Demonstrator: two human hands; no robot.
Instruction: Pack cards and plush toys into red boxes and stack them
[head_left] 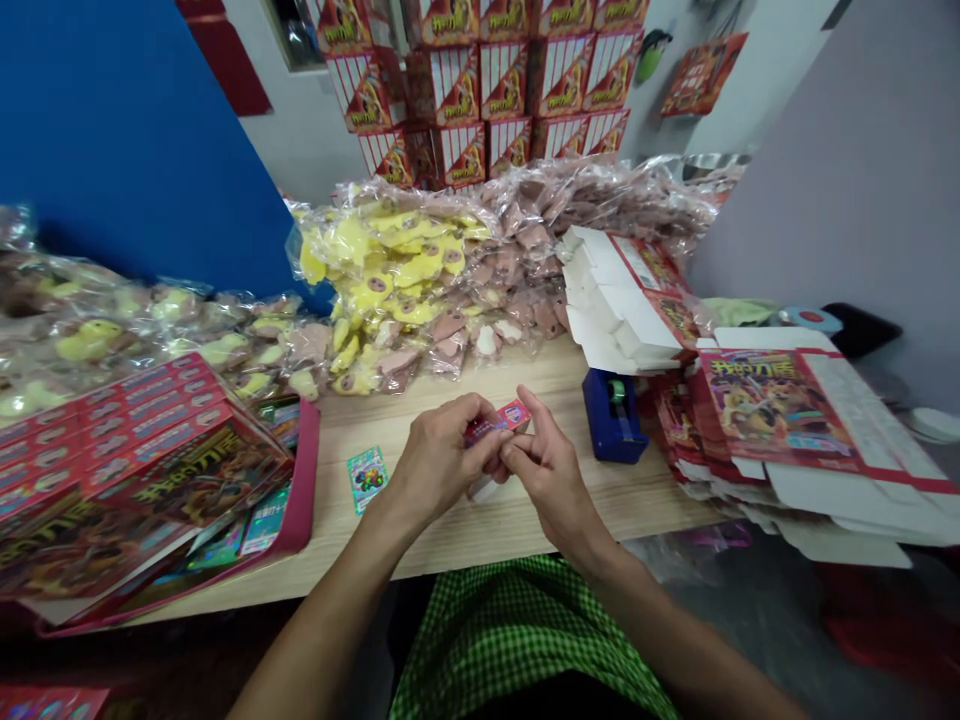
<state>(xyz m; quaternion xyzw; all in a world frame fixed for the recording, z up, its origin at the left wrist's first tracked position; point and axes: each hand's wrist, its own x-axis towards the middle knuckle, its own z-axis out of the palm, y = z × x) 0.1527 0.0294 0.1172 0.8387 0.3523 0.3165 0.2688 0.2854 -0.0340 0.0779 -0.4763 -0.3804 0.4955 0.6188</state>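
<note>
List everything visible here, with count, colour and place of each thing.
pink card pack: one, pink, between left hand and right hand
trading card: one, teal, on wooden table left of hands
tape dispenser: one, dark blue, on table right of hands
bagged toys: many, yellow and pink, along table back
flat printed cartons: stack, red and white, right table end
open card box: one, red, left table end
display boxes: many, red, stacked on far wall
hands: two, bare, above table

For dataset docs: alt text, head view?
Left hand and right hand pinch a small pink card above a wooden table, near a loose trading card and a blue tape dispenser. Bagged yellow and pink items lie behind; flat red printed cartons lie right.
</note>
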